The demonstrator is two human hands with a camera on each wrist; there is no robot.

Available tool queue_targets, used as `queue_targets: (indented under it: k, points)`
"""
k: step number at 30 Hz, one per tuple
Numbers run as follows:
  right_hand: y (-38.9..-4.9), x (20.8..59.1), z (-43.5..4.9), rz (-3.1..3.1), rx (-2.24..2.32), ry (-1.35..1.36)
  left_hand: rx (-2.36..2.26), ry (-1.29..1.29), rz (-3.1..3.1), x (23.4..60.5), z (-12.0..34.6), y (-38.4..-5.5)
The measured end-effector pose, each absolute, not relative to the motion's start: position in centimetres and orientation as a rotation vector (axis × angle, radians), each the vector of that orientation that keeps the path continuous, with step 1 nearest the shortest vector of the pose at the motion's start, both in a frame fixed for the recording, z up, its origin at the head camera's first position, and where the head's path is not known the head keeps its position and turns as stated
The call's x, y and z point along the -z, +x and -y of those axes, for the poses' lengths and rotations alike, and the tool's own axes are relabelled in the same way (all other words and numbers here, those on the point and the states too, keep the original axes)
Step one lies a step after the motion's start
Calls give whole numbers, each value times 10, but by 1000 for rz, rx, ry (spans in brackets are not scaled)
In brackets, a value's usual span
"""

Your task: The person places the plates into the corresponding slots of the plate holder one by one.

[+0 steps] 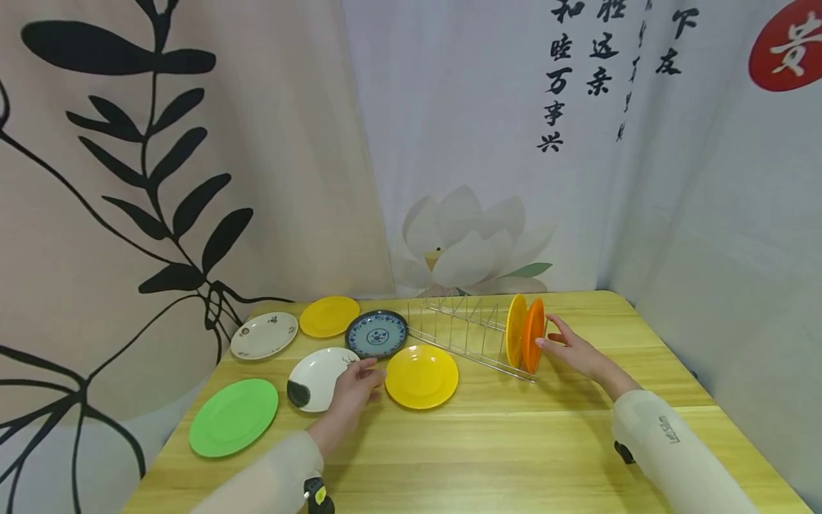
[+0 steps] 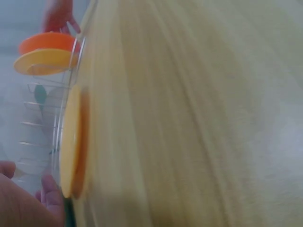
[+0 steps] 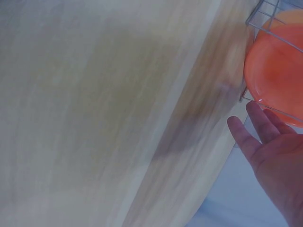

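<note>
My left hand (image 1: 352, 396) hovers over the right side of a white plate with a dark patch (image 1: 315, 382), fingertips at the left edge of a yellow plate (image 1: 422, 377). In the left wrist view its thumb and fingers are apart, beside that yellow plate's edge (image 2: 70, 142). At the right end of a wire dish rack (image 1: 462, 350), an orange plate (image 1: 532, 335) and a yellow-orange plate (image 1: 515, 332) stand upright side by side. Spread fingers of my right hand (image 1: 576, 353) reach to the orange plate's right edge; the right wrist view shows them beside the plate and the rack's wire.
Left of the rack lie a blue patterned plate (image 1: 377, 333), another yellow plate (image 1: 330, 316), a white plate with small motifs (image 1: 264, 335) and a green plate (image 1: 234, 417). All are on the wooden table (image 1: 488, 457), with printed curtains (image 1: 308, 157) behind it.
</note>
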State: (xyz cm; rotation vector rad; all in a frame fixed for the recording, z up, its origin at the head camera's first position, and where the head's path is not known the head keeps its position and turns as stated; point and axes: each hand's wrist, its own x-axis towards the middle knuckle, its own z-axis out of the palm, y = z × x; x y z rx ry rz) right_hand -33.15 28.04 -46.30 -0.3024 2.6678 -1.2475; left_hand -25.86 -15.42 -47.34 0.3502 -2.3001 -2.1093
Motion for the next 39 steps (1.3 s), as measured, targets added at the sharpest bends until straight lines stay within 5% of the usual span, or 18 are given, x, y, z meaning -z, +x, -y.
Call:
queue_targets:
  k: [39]
  points:
    - [-334, 468, -284, -2643, 1280, -310, 2138, 407, 2328, 511, 146, -268]
